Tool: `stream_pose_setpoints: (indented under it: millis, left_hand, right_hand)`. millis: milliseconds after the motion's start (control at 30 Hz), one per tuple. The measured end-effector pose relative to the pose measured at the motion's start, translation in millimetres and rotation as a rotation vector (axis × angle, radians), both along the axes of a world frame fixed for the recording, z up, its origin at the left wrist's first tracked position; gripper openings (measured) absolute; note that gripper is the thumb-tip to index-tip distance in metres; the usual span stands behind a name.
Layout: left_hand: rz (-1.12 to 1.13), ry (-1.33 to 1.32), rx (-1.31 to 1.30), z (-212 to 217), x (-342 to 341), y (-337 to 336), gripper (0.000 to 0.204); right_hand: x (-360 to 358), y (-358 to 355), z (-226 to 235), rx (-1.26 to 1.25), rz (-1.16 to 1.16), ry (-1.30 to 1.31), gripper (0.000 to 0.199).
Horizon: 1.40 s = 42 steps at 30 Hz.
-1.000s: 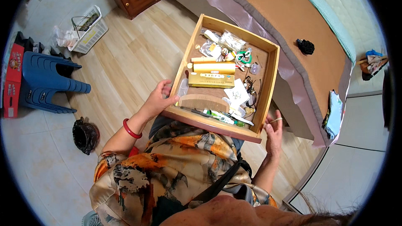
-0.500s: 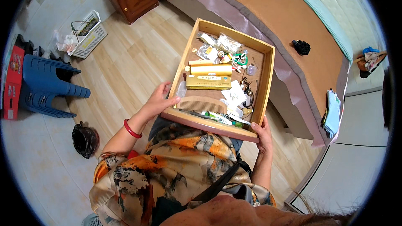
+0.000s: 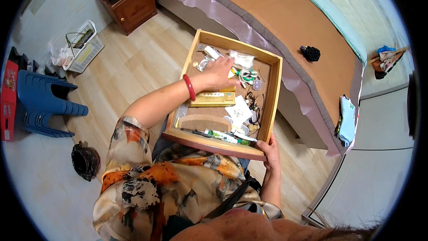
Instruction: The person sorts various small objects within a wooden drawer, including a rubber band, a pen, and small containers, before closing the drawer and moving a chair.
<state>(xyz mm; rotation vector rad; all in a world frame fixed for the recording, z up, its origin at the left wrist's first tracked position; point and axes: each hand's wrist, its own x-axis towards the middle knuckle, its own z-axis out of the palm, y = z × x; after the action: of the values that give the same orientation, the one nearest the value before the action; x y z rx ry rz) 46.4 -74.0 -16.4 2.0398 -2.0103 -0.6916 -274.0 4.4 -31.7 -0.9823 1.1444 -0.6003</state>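
A wooden drawer (image 3: pixel 276 89) with a reddish-brown front is tilted in front of me, and my right hand (image 3: pixel 269 151) grips its near right corner. My left hand (image 3: pixel 217 73) is inside it, fingers stretched over the small things at the far left, thumb apart. Under and beside that hand are a gold box (image 3: pixel 211 99), a bundle of cotton swabs (image 3: pixel 242 59) and a coiled white cable (image 3: pixel 248 76). A wooden comb (image 3: pixel 205 122), pens and tubes lie along the near side. White paper (image 3: pixel 239 110) and dark cords (image 3: pixel 254 107) lie to the right.
A bed (image 3: pixel 276 22) with a brown cover runs along the far right, with a black scrunchie-like bundle (image 3: pixel 310 53) on it. Left stand blue stools (image 3: pixel 42 102), a white basket (image 3: pixel 87 52), a brown nightstand (image 3: pixel 133 11) and a black bag-like container (image 3: pixel 84 161).
My left hand has let go of the drawer's left edge and reached in over the far contents. My right hand keeps its hold on the corner. The view has shifted slightly.
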Motion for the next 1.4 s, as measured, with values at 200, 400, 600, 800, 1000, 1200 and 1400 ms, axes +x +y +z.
stream_pose_setpoints:
  millis: [200, 400, 600, 800, 1000, 1200, 1400]
  left_hand:
    - [-0.154, 0.035, -0.07, 7, -6, 48, 0.078]
    - [0.237, 0.178, -0.389, 21, 35, 139, 0.072]
    - [0.744, 0.943, 0.164, -10, 28, 236, 0.072]
    - [0.81, 1.355, 0.198, -4, 9, 243, 0.061]
    - [0.82, 1.444, 0.019, -26, -2, 268, 0.054]
    - [0.801, 1.688, -0.09, -56, -15, 284, 0.046]
    - [0.788, 1.678, 0.047, -74, -26, 293, 0.042]
  right_hand:
    - [-1, 0, -2, 0.004, 0.007, -0.023, 0.05]
    - [-2, 1, 0, -0.007, -0.003, -0.054, 0.05]
    - [-1, -1, -4, -0.015, -0.015, -0.119, 0.048]
    - [-6, -6, -15, -0.04, -0.011, -0.137, 0.043]
    - [-3, -8, -3, -0.142, 0.028, -0.119, 0.04]
    - [-11, -6, -4, -0.276, 0.104, -0.088, 0.043]
    - [-15, 0, -4, -0.345, 0.121, -0.097, 0.042]
